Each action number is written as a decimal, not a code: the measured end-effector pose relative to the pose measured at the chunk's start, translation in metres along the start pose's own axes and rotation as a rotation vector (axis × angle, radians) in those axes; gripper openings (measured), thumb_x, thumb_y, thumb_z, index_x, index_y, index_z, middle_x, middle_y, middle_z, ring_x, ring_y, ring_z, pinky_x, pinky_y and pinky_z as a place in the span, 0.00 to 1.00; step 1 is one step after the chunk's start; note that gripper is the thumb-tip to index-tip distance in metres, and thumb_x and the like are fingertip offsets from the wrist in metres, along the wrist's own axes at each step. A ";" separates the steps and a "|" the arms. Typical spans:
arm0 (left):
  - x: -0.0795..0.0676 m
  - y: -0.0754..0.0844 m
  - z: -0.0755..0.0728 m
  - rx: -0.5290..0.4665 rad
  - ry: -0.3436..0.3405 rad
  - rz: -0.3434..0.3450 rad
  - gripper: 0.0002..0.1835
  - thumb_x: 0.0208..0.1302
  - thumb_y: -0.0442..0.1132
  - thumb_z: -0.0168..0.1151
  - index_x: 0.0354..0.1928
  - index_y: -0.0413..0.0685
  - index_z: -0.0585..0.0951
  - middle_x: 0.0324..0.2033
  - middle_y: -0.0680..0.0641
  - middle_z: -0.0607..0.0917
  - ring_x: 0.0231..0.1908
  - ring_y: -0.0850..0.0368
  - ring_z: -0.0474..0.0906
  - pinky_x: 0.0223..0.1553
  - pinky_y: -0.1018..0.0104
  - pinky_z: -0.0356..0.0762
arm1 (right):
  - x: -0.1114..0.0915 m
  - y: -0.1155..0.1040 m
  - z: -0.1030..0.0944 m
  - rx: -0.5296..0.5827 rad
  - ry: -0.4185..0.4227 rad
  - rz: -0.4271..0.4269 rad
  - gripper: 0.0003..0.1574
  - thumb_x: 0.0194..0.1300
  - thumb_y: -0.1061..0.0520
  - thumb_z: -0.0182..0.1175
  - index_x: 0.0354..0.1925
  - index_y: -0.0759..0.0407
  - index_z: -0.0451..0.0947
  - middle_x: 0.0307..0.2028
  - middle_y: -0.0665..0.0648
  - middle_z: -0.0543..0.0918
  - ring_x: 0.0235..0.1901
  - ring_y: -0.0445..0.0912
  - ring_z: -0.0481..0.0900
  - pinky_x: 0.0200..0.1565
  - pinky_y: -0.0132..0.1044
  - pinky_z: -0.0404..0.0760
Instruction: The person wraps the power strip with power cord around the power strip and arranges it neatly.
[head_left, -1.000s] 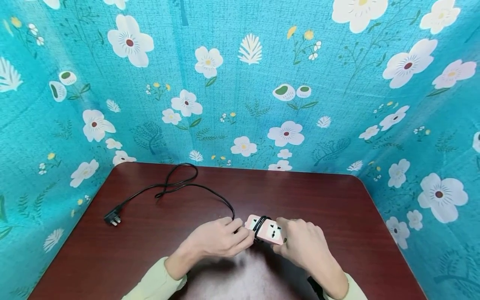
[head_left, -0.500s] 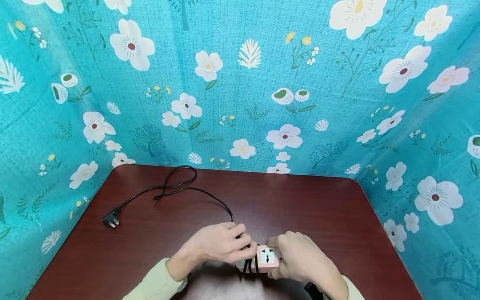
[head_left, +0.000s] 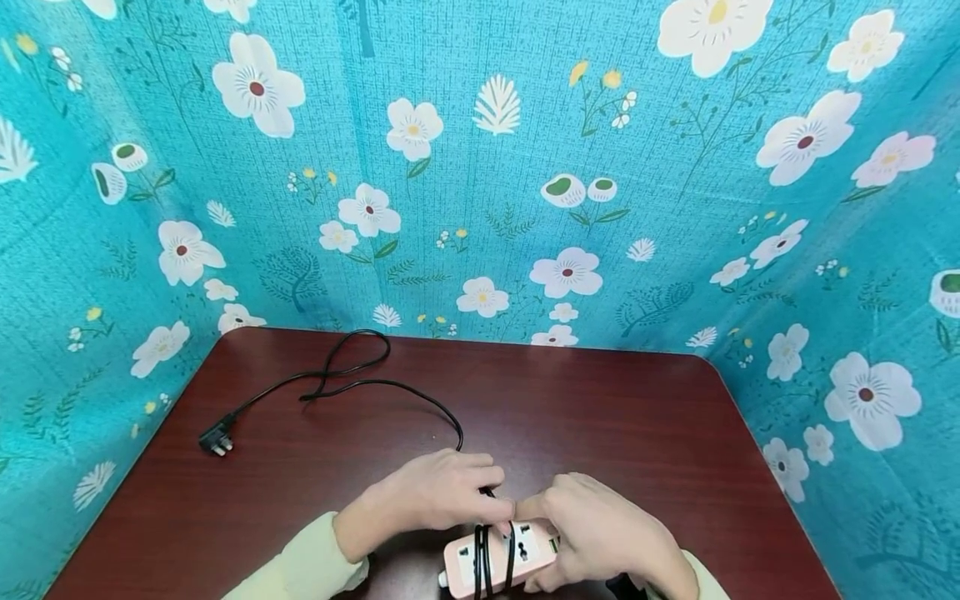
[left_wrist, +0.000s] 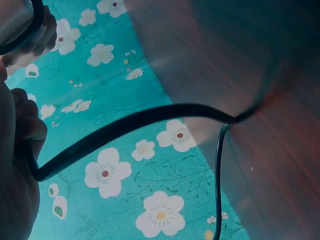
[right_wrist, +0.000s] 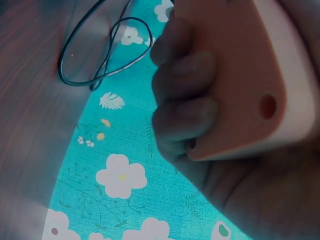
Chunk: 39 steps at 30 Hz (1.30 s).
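A pink and white power strip (head_left: 459,567) is tilted toward me, low in the head view, with several turns of its black cord (head_left: 486,560) around its middle. My right hand (head_left: 603,529) grips the strip's right end. In the right wrist view, curled fingers (right_wrist: 185,115) wrap the strip's pink back (right_wrist: 240,75), where a round hole shows. At the strip's upper edge, my left hand (head_left: 431,493) holds the cord between its fingers. The left wrist view shows the cord (left_wrist: 125,125) running out of that hand (left_wrist: 22,130) in an arc.
The cord's loose length (head_left: 397,383) lies looped across the dark red table (head_left: 600,408), ending in a black three-pin plug (head_left: 216,437) at the left. A blue flowered cloth (head_left: 480,183) hangs along the table's back and sides.
The power strip has come down toward me and turned, so its left end now shows below my left hand. The right hand moved down with it. The plug stays put.
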<state>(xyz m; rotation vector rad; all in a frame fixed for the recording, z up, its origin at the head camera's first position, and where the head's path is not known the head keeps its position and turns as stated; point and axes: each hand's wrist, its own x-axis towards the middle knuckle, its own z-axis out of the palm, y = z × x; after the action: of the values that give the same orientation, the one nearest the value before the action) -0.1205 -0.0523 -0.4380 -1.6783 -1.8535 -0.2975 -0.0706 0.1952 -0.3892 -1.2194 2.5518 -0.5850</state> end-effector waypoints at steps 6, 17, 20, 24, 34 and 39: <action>0.004 -0.012 0.001 -0.195 0.057 -0.030 0.16 0.78 0.56 0.54 0.31 0.59 0.75 0.24 0.56 0.62 0.26 0.68 0.53 0.26 0.79 0.52 | 0.004 0.006 -0.002 0.082 0.149 -0.158 0.22 0.49 0.43 0.84 0.34 0.36 0.78 0.23 0.32 0.71 0.23 0.23 0.57 0.23 0.14 0.57; 0.012 -0.029 -0.014 -0.724 -0.032 -0.222 0.15 0.80 0.47 0.55 0.32 0.56 0.83 0.24 0.57 0.75 0.28 0.77 0.62 0.31 0.84 0.65 | 0.009 0.008 -0.006 0.173 0.293 -0.289 0.22 0.54 0.43 0.82 0.41 0.38 0.79 0.28 0.35 0.78 0.26 0.21 0.65 0.26 0.12 0.65; 0.010 -0.037 -0.014 -0.966 -0.065 -0.326 0.11 0.76 0.41 0.62 0.32 0.54 0.87 0.25 0.55 0.82 0.28 0.78 0.67 0.31 0.81 0.70 | 0.010 0.007 -0.008 0.168 0.311 -0.295 0.23 0.56 0.43 0.81 0.45 0.37 0.80 0.29 0.35 0.78 0.27 0.22 0.66 0.27 0.12 0.65; 0.004 -0.045 -0.012 -1.096 -0.041 -0.375 0.09 0.72 0.34 0.65 0.31 0.49 0.87 0.23 0.51 0.81 0.27 0.74 0.66 0.30 0.77 0.70 | 0.014 0.006 -0.010 0.167 0.342 -0.295 0.22 0.57 0.43 0.80 0.45 0.37 0.79 0.29 0.36 0.77 0.27 0.23 0.66 0.28 0.12 0.65; -0.003 -0.037 0.003 -1.371 0.078 -0.355 0.23 0.76 0.53 0.58 0.29 0.41 0.81 0.19 0.43 0.70 0.23 0.65 0.62 0.25 0.72 0.66 | 0.017 -0.003 -0.002 0.226 0.408 -0.340 0.23 0.55 0.44 0.81 0.43 0.39 0.79 0.28 0.38 0.77 0.28 0.23 0.66 0.28 0.12 0.65; -0.002 -0.025 0.019 -1.505 0.181 -0.372 0.32 0.76 0.60 0.52 0.29 0.35 0.76 0.19 0.38 0.67 0.22 0.57 0.61 0.24 0.65 0.63 | 0.016 -0.002 0.007 0.267 0.472 -0.351 0.31 0.53 0.46 0.83 0.53 0.44 0.82 0.35 0.40 0.85 0.30 0.26 0.73 0.32 0.13 0.71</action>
<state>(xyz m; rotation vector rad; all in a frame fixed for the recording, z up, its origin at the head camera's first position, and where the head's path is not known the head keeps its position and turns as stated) -0.1497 -0.0474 -0.4482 -1.8870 -1.7828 -2.3351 -0.0762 0.1799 -0.3955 -1.5884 2.4947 -1.3906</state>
